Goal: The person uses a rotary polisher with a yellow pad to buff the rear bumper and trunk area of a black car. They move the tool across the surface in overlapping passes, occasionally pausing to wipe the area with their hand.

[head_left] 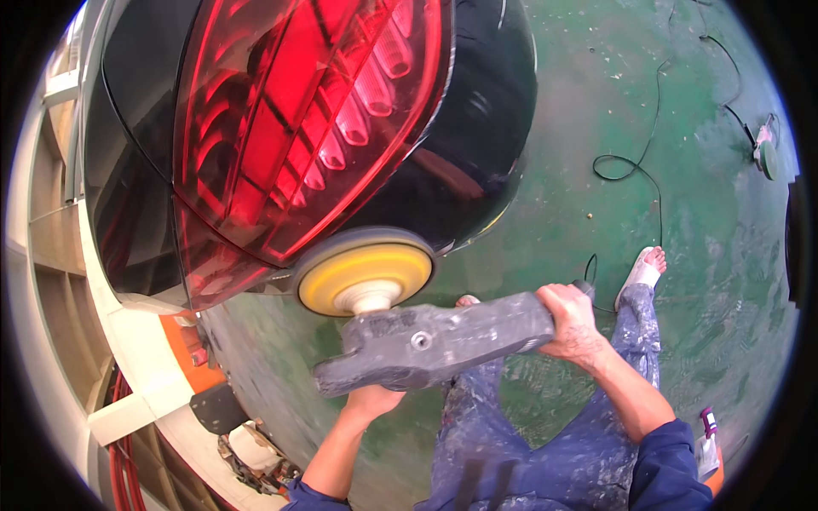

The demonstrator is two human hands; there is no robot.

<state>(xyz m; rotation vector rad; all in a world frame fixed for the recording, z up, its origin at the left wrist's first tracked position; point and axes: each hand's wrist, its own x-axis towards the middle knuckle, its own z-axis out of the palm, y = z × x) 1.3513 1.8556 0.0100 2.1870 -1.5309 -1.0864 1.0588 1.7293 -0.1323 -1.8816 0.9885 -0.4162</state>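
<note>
Both my hands hold a dark grey electric polisher [452, 336] across my front. At its rear end, my right hand [569, 322] is wrapped round the body. My left hand [375, 400] is closed under the head end, its fingers mostly hidden by the tool. The polisher's round yellow backing plate [328, 277] has a dark rim blurred by motion. It meets the glossy black car body [477, 111] just below the red tail light [281, 153]; the contact face is hidden from me.
A black cord [658, 128] loops across the green floor [562, 196] on the right, near my foot [643, 268]. Another round-disc tool [767, 153] lies at far right. A purple-capped bottle [707, 434] stands lower right. Shelving [51, 238] and red hoses [126, 473] are at left.
</note>
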